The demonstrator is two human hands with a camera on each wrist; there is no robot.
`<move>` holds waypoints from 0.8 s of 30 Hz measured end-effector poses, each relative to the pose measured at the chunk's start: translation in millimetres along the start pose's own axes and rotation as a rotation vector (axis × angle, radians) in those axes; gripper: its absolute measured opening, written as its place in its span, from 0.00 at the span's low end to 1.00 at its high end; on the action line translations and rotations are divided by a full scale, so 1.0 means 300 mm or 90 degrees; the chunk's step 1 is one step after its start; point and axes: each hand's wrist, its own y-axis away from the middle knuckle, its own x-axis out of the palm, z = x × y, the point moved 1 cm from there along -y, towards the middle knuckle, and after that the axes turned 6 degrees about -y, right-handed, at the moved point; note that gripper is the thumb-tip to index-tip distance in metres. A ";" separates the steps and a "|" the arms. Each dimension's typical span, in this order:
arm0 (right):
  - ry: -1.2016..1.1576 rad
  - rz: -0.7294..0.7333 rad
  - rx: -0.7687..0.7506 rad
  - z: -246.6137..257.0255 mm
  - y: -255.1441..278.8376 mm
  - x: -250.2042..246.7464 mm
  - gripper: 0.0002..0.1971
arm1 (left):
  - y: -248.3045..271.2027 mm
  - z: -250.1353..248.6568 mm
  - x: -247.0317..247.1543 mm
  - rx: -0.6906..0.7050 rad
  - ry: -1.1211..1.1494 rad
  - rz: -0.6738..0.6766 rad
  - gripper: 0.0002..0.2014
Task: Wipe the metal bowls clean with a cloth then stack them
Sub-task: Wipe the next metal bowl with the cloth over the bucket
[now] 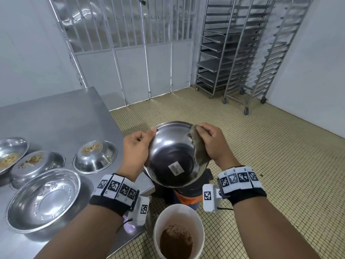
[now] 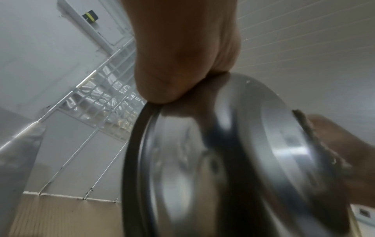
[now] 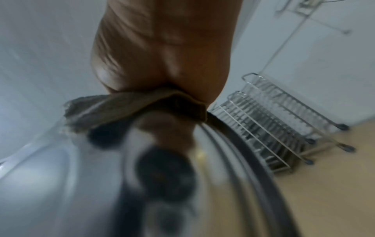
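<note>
I hold a metal bowl (image 1: 172, 156) tilted on edge over the floor, its underside with a small label facing me. My left hand (image 1: 139, 146) grips its left rim, thumb on the edge; the left wrist view shows the bowl (image 2: 223, 160) close up. My right hand (image 1: 209, 141) presses a brownish cloth (image 1: 198, 148) over the bowl's right rim, and in the right wrist view the cloth (image 3: 131, 109) is folded round that rim. On the steel table (image 1: 61, 116) sit a clean bowl (image 1: 44, 199) right way up and two overturned bowls (image 1: 95, 156) (image 1: 37, 165) with crumbs on them.
Another soiled bowl (image 1: 11, 154) lies at the table's left edge. A white bucket (image 1: 178, 230) with brown residue stands on the tiled floor below my hands, beside a dark bin with an orange band (image 1: 186, 197). Wheeled tray racks (image 1: 242, 53) stand at the back right.
</note>
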 end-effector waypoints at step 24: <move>0.111 0.063 -0.068 0.066 0.001 0.004 0.10 | -0.012 -0.087 0.049 0.156 -0.157 0.120 0.21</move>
